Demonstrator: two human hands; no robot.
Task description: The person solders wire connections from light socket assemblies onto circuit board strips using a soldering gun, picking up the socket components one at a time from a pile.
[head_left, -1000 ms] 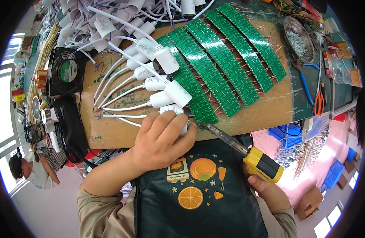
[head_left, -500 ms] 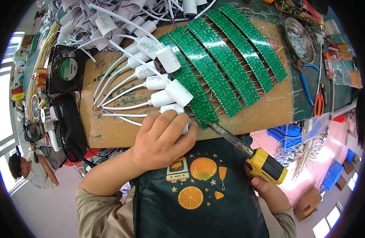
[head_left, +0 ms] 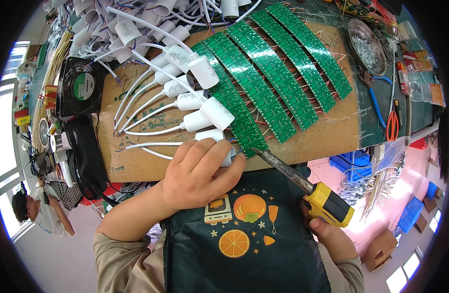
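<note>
My left hand (head_left: 197, 171) is closed around a white cylindrical cable housing (head_left: 229, 157), mostly hidden by the fingers. The thumb and fingertip meet at the near corner of the leftmost green circuit board strip (head_left: 236, 117), where a bit of blue wire shows. My right hand (head_left: 322, 227) grips the yellow and black handle of a soldering iron (head_left: 293, 176). Its dark tip rests at that same board corner; whether it touches a wire I cannot tell. Several more white housings (head_left: 195, 119) with white cables lie in a row beside the strip.
More green strips joined by red wires lie on the brown board (head_left: 156, 166). A pile of white housings (head_left: 132, 29) fills the far left. Around the board are a black fan (head_left: 83, 88), a metal dish (head_left: 367, 46) and blue-handled pliers (head_left: 376, 102). A person (head_left: 39, 210) sits at left.
My left fingertips have shifted slightly right, toward the board corner. The soldering iron stays at almost the same spot on the strip.
</note>
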